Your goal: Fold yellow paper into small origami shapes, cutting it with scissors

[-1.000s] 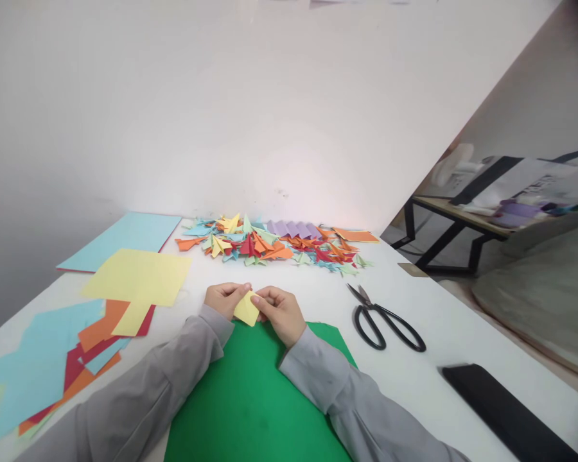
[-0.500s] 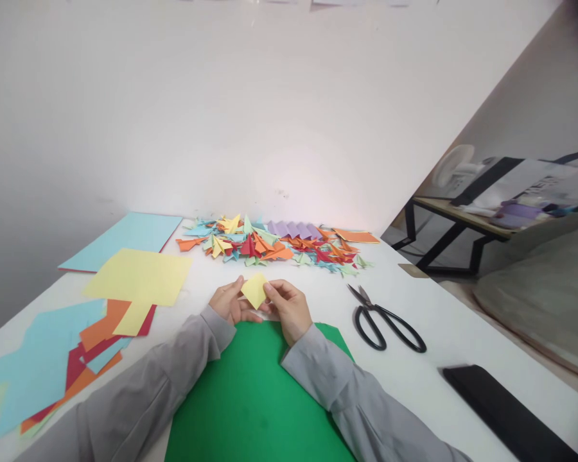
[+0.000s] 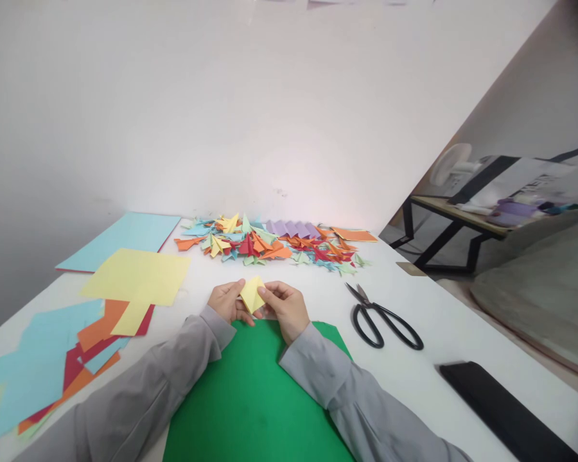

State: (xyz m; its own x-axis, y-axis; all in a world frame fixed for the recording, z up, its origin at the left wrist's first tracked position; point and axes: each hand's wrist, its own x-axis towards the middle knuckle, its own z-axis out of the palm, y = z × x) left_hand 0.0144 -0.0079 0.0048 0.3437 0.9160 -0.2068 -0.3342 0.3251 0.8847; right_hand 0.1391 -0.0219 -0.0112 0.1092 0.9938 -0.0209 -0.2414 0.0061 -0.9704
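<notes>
A small piece of yellow paper [image 3: 253, 295] is held up between both hands, with a crease running down its middle. My left hand [image 3: 225, 301] pinches its left edge between thumb and fingers. On the other side, my right hand [image 3: 288, 308] grips the right edge, thumb on the front face. Some fingertips are hidden behind the paper. Both hands are just above the far edge of a green sheet [image 3: 260, 398]. Beyond them lies a pile of small folded paper planes [image 3: 250, 245] in several colours, beside a purple pleated paper [image 3: 293, 229].
Black-handled scissors [image 3: 385, 317] lie partly open at the right, with a long black object [image 3: 501, 404] nearer me. On the left are a yellow sheet [image 3: 137, 276], a light blue sheet [image 3: 120, 240] and loose coloured paper pieces [image 3: 33, 366]. Orange paper [image 3: 354, 235] rests near the wall.
The yellow paper was a flat diamond; now it shows a crease down its middle and looks partly folded. Both hands have stayed nearly in place, their fingers shifted slightly.
</notes>
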